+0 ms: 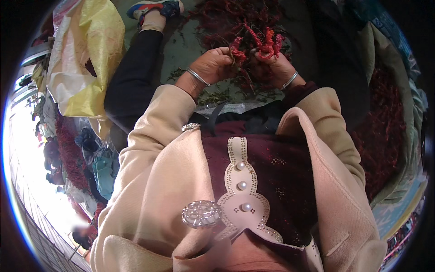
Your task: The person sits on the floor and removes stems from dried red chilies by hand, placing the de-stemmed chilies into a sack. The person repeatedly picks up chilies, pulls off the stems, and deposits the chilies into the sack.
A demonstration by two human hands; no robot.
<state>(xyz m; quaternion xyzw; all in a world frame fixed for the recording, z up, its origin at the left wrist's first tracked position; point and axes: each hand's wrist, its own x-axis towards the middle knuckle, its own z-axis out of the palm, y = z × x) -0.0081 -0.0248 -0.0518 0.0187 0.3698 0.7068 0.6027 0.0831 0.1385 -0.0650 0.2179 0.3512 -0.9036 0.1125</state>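
My left hand (212, 66) pinches a few wrinkled dried red chili peppers (238, 51) by their stem ends, thumb on top. Just to the right, my right hand (273, 69) grips a larger bunch of bright red dried chilies (266, 44), whose pods stick up above the fingers. The hands are close together in front of my lap, and each wrist wears a silver bangle. Beyond them a heap of dark red dried chilies (217, 20) lies on a greenish sheet (176, 56). Loose stems and leafy scraps (214, 97) are scattered beneath my hands.
A yellow and white woven plastic sack (102, 44) stands at my left, beside my outstretched leg (139, 71). On the right an open greenish sack (406, 85) holds dark red chilies (384, 136). Other people and more red chilies (69, 153) appear along the far left.
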